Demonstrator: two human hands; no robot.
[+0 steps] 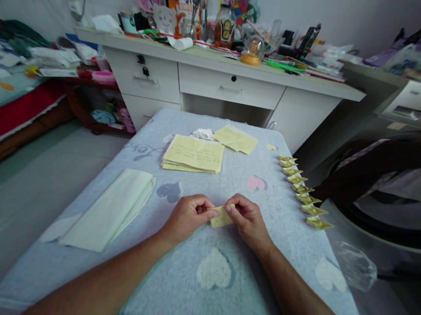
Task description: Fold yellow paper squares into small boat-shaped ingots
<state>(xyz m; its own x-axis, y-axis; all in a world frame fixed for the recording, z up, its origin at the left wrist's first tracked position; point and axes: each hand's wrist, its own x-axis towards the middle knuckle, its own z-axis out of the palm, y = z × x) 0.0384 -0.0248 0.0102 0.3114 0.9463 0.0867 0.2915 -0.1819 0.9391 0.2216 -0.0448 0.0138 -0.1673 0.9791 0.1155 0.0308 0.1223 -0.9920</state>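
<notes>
A small folded piece of yellow paper (221,218) is held up over the cloth-covered table, between both hands. My left hand (192,216) pinches its left corner with thumb and forefinger. At its upper right edge, my right hand (247,220) grips it the same way, thumb on the near face. Beyond the hands lies a stack of yellow paper sheets (194,153) with handwriting on top. Further back are looser yellow sheets (236,138) and a crumpled white tissue (202,134). Along the table's right edge runs a row of several folded yellow paper boats (308,198).
A folded pale green-white sheet (112,212) lies on the left of the blue tablecloth (162,290). Behind the table stands a white desk (228,85) crowded with a jar (225,26), bags and small items. A front-loading washing machine (399,167) is at the right, a bed (13,95) at the left.
</notes>
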